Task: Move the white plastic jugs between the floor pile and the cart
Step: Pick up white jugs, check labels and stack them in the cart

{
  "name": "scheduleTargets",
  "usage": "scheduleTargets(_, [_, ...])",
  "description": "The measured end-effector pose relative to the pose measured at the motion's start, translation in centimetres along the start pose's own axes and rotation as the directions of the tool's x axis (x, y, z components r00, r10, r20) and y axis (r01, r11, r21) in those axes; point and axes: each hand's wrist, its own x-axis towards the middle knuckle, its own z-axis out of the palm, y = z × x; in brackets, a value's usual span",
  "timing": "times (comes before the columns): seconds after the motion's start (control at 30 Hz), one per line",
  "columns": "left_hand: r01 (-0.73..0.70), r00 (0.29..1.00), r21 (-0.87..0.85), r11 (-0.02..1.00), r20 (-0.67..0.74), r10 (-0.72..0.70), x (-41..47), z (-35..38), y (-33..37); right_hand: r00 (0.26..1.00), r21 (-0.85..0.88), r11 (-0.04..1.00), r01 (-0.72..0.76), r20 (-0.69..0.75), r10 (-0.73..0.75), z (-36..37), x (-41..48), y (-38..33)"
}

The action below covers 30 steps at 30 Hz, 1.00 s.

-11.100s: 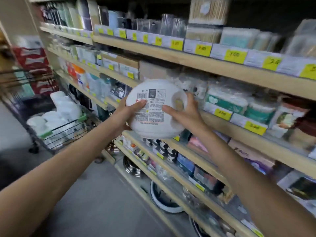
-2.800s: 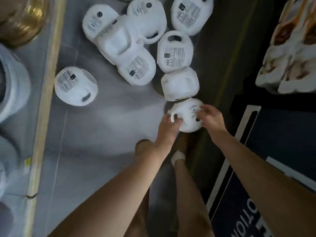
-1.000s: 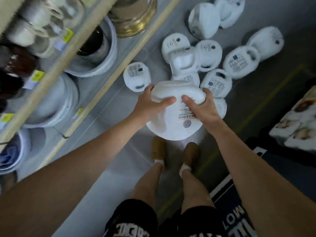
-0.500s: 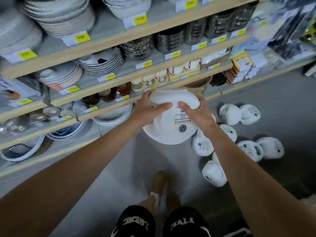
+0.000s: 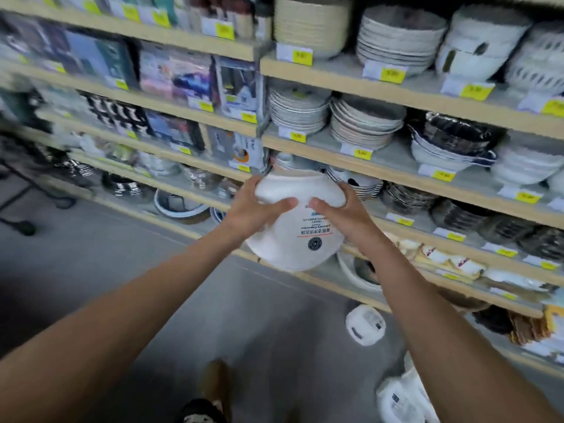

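Here, my left hand [image 5: 253,209] curls round the left side of a round white plastic jug [image 5: 293,239], thumb on its front. I hold it up in the air, in front of the wooden shelves [image 5: 396,83] of stacked plates [image 5: 297,109]. My right hand [image 5: 341,215] grips its right side. On the grey floor [image 5: 122,270] to the right lie a second white jug [image 5: 365,324] and a nearer white jug [image 5: 399,398].

A shop aisle, long wooden shelves [image 5: 396,83] in tiers, yellow price tags [image 5: 392,75] along every edge, stacked plates [image 5: 297,112] and bowls [image 5: 364,125] for sale, boxed goods [image 5: 175,76] further left, grey floor [image 5: 91,257].
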Motion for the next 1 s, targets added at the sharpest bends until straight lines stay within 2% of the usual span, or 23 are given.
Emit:
scheduleTargets(0.17, [0.020, 0.991, -0.078, 0.997, -0.129, -0.030, 0.9, -10.1, -2.3, 0.983, -0.046, 0.994, 0.102, 0.156, -0.094, 9.8, 2.7, -5.1])
scheduleTargets(0.3, [0.051, 0.975, -0.151, 0.987, -0.206, -0.082, 1.8, -18.5, -4.8, 0.960, -0.053, 0.990, 0.130, 0.257, -0.112, 18.8, 4.9, -8.3])
scheduleTargets(0.4, [0.047, 0.962, -0.151, 0.987, -0.261, -0.085, 3.4, -25.3, -6.9, 0.948, -0.103, 0.982, 0.159, 0.294, -0.122, 26.1, 6.6, -10.8])
scheduleTargets(0.67, [0.060, 0.934, -0.164, 0.985, -0.339, -0.113, 7.4, -42.6, -12.1, 0.914, -0.101, 0.977, 0.189, 0.381, -0.137, 44.2, 10.7, -16.6])
scheduleTargets(0.83, [0.075, 0.907, -0.198, 0.977, -0.395, -0.150, 8.8, -50.5, -14.6, 0.883, -0.065, 0.977, 0.203, 0.443, -0.154, 53.3, 12.7, -19.6])
scheduleTargets(1.0, [0.112, 0.858, -0.227, 0.967, -0.469, -0.209, 11.1, -57.7, -17.9, 0.820, -0.070, 0.973, 0.222, 0.553, -0.147, 62.0, 15.4, -22.2])
